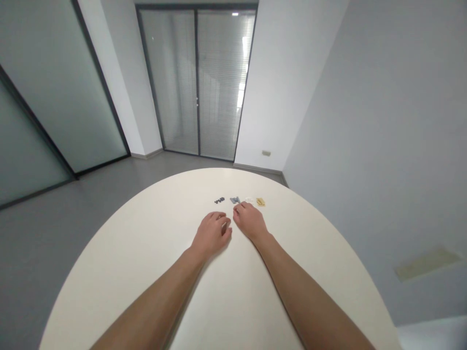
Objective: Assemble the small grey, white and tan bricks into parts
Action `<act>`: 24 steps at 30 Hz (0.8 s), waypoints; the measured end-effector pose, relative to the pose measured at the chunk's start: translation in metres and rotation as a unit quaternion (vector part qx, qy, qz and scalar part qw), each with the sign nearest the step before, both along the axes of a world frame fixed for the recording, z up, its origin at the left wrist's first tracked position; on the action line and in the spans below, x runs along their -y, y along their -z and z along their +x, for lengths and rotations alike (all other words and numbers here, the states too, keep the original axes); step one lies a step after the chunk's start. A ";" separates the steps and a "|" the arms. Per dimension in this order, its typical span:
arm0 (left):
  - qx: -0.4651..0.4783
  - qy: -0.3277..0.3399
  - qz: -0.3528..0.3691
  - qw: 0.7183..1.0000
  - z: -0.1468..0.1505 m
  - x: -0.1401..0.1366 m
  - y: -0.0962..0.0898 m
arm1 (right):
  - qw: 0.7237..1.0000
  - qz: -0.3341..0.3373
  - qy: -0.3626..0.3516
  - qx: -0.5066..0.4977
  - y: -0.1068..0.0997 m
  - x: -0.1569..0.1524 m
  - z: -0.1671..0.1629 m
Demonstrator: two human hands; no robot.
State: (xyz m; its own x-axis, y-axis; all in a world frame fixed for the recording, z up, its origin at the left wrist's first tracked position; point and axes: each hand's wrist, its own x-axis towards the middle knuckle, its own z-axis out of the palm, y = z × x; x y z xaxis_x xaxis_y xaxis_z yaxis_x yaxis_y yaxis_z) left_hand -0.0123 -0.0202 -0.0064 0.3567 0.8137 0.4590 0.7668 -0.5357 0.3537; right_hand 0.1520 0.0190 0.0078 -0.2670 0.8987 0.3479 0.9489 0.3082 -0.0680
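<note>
Four small groups of pieces lie in a row on the round white table (153,243): dark pieces (219,200), blue-grey pieces (235,200), white pieces (249,200) and yellow pieces (260,201). My left hand (213,231) rests on the tabletop just short of the dark pieces, loosely curled, with a gap between thumb and forefinger and nothing visible inside. Close by on the right, my right hand (249,219) has its fingers drawn together beside the blue-grey pieces. Its fingertips hide whatever they may hold. The hands are a little apart.
The table's curved far edge lies just beyond the pieces. Behind it stand a glass door (197,87) with blinds and a white wall with a socket plate (266,153). Frosted glass panels (58,87) rise on the left, a grey wall (394,136) on the right.
</note>
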 end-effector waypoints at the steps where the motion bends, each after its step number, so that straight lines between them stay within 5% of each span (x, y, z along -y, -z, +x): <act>1: -0.011 0.003 0.004 1.000 0.000 0.001 0.000 | 1.000 -0.003 0.000 -0.007 0.000 0.005 0.002; 12: -0.076 0.003 -0.032 0.997 0.001 0.008 -0.001 | 0.998 -0.039 0.005 -0.057 0.008 0.049 0.019; 24: -0.135 0.018 -0.077 0.988 0.003 0.012 -0.005 | 0.994 -0.069 0.025 -0.084 0.016 0.056 0.022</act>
